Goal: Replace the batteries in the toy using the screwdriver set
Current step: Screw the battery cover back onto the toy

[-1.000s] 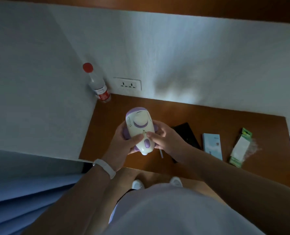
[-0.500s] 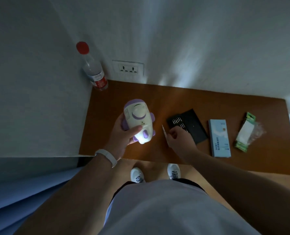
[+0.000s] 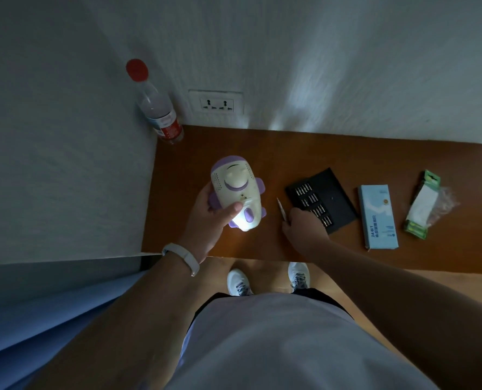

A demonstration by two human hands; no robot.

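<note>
A white and purple toy (image 3: 235, 190) is held above the left part of the brown table (image 3: 375, 153) by my left hand (image 3: 210, 220), thumb on its top; a light glows at its near end. My right hand (image 3: 304, 229) is down at the table beside the black screwdriver bit tray (image 3: 323, 199), fingers closed on a thin screwdriver (image 3: 281, 209) that points away from me. A light blue screwdriver set box (image 3: 378, 216) lies right of the tray. A green and white battery pack (image 3: 421, 208) lies farther right.
A clear water bottle (image 3: 156, 108) with a red cap stands in the back left corner by the wall. A wall socket (image 3: 216, 104) sits just above the table's back edge. White walls close the left and back sides. My feet are below the table's near edge.
My right hand left the toy and moved right, down to the table next to the bit tray, with the screwdriver in it. The toy's light came on. My left hand keeps the toy.
</note>
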